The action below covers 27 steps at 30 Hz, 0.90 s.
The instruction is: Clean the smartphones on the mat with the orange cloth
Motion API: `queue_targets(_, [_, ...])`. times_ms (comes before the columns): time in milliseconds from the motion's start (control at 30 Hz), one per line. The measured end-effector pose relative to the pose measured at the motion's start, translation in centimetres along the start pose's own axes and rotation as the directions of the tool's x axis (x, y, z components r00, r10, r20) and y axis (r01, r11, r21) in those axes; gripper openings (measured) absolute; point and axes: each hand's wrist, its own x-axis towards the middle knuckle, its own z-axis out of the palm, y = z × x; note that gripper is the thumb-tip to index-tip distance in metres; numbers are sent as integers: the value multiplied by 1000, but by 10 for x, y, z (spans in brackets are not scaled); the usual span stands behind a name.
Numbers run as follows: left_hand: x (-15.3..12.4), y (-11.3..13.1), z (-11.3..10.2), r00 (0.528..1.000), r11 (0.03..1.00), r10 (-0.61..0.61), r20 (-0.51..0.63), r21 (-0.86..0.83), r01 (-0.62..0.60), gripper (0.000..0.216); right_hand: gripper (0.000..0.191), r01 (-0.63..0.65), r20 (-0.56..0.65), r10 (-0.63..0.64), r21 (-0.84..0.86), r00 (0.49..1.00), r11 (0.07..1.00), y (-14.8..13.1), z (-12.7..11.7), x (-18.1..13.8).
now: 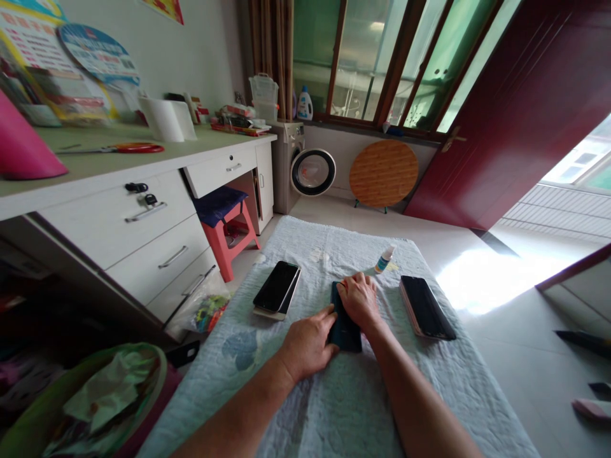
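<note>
A dark blue phone (347,334) lies flat on the cloth-covered table in front of me. My left hand (311,340) holds it by its left edge, with the thumb near the bottom corner and the fingers along the side. Over the upper part of the phone rests my right hand (359,298), its fingers bent and pressed together; whatever may be under them is hidden. Left of my hands, a black phone (279,286) leans on a pale flat piece. Another dark phone (426,307) lies to the right, on top of something pinkish. Beyond my right hand stands a small spray bottle (384,259).
A pale blue quilted cloth (329,238) covers the table. To the left are a white drawer desk (143,235), a red stool (229,238) and a waste bin (157,381). A washing machine (286,165) with its door open and a round wooden tabletop (384,172) stand behind.
</note>
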Motion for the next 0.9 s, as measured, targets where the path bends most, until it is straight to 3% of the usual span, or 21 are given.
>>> queue_targets(133, [0,1,-2,1000,1000,13,3,-12,-13,63,27,65,0,-65,70,998,995,-4,1,1])
queue_targets(300, [0,3,-5,1000,1000,2,14,-26,-2,62,31,231,44,-243,181,969,956,-6,1,2])
queue_targets(500, [1,5,-6,1000,999,-10,20,-30,11,60,37,325,77,-345,196,936,925,-3,3,2])
queue_targets(900, [0,5,-3,1000,999,-29,-5,-30,29,62,31,239,63,-243,71,968,968,0,-6,-1])
